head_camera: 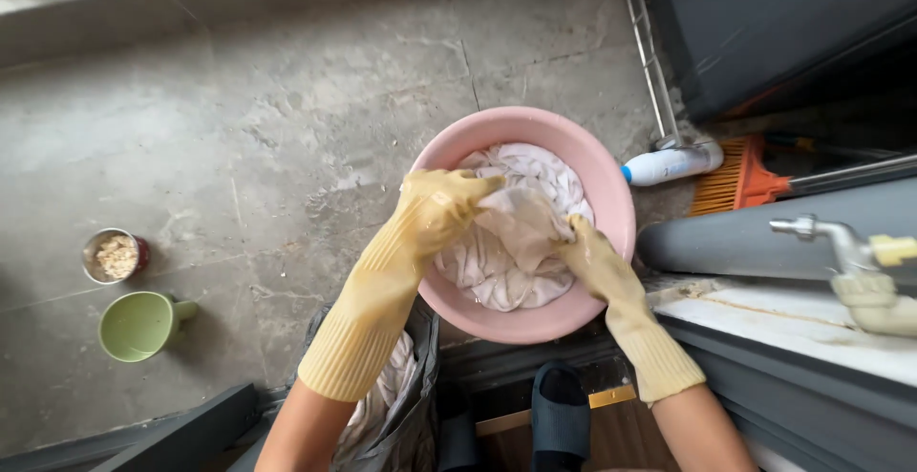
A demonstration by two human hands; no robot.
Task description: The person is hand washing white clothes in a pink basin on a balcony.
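Gloves on, both of them yellow rubber, and both hands are down in the pink basin (611, 243) on the grey concrete floor (239, 147). The left hand (435, 214) is closed around a bunched fold of the white cloth (516, 228), fingers curled over the top of it. The right hand (592, 262) grips the same fold from the near right side, closed tight, the two hands almost touching, cloth pinched up between them. The rest of the cloth lies heaped and wet-looking in the basin, filling most of it; no suds show clearly, and how much water sits under it I cannot tell.

Judging by that, the washing is mid-way: one piece is being worked, and more pale fabric waits in the dark bag (411, 405) near the left arm.

To the right, a white bottle with a blue cap (673, 161) lies beside an orange broom (740, 176), and a tap (821, 233) juts over the ledge. Far left sit a green mug (138, 324) and a small metal cup (115, 255) of something crumbly.
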